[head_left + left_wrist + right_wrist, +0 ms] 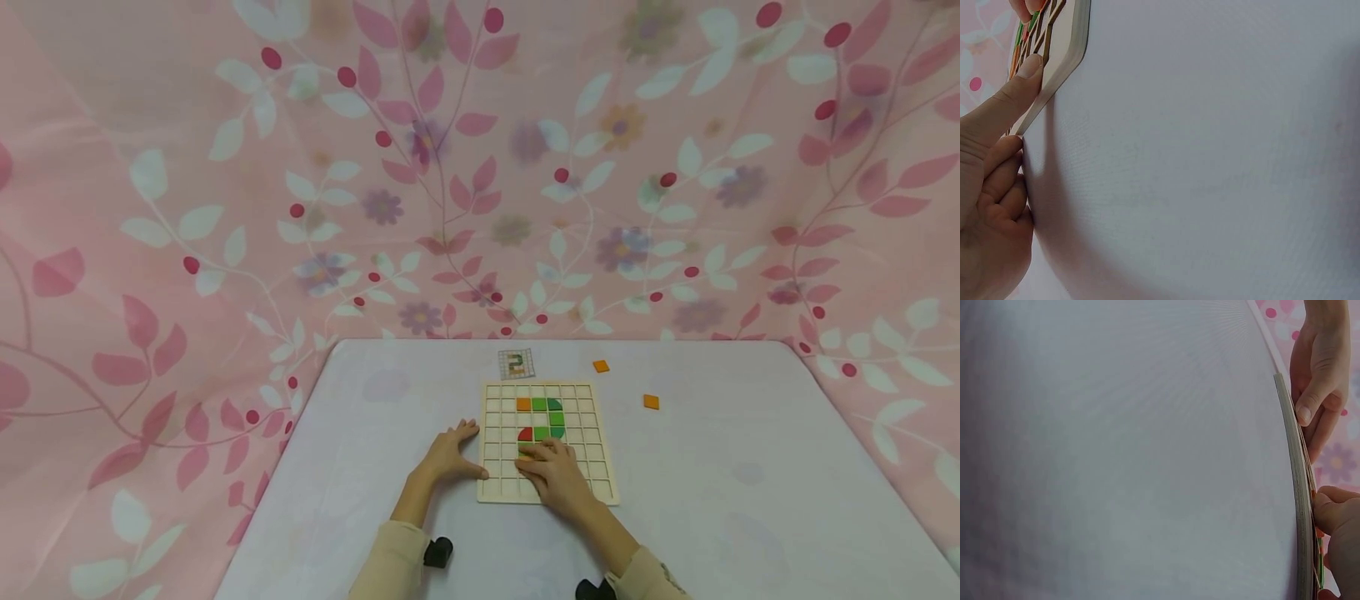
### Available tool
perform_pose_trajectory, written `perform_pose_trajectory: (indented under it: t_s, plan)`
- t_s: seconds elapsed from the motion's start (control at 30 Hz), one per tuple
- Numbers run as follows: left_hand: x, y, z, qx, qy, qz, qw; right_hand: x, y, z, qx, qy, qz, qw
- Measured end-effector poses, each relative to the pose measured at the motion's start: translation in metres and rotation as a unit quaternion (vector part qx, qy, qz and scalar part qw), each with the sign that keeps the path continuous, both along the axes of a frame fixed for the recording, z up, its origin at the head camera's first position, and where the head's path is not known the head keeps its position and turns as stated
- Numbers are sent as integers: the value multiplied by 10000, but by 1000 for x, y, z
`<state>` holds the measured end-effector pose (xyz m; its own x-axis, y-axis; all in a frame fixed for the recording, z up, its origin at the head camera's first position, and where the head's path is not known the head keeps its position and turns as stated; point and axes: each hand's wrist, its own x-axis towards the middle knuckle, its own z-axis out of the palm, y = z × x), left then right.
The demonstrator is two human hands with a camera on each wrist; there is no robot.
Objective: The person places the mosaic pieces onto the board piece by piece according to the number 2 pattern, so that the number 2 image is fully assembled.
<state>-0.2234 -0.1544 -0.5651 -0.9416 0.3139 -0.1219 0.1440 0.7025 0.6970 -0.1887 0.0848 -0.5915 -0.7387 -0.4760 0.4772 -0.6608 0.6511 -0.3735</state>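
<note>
A pale wooden grid board lies on the table, and coloured tiles form a curved figure on it: an orange square, several green pieces and a red rounded piece. My left hand rests along the board's left edge, thumb spread from the fingers; in the left wrist view the thumb lies on the rim. Over the lower middle cells, my right hand pinches an orange tile against the grid, its fingers partly covering that tile and the cells beneath.
Behind the board lies a small pattern card with a gridded figure. Two loose orange tiles, one farther back and one to the right, lie on the white-covered table. A pink floral cloth hangs behind.
</note>
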Motion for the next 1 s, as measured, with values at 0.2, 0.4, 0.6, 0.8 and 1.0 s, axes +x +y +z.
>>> perform_pose_trajectory:
  t_s: [0.2,0.4,0.6,0.8,1.0]
  plan:
    - [-1,0,-1,-65,-13,39,10000,1,1,2,-86,107,-92,9999]
    - [-1,0,0,-63,-36,-6,10000,4,1,5,-73,-3,-148,9999]
    - [0,0,1,-63,-35,-18,10000,7,2,5,-54,-84,-120,9999]
    - [0,-1,1,-83,11,-28,10000,2,2,5,-78,-145,-188,9997]
    - [0,0,0,23,-5,-61,10000,-3,8,7,-620,-195,67,9979]
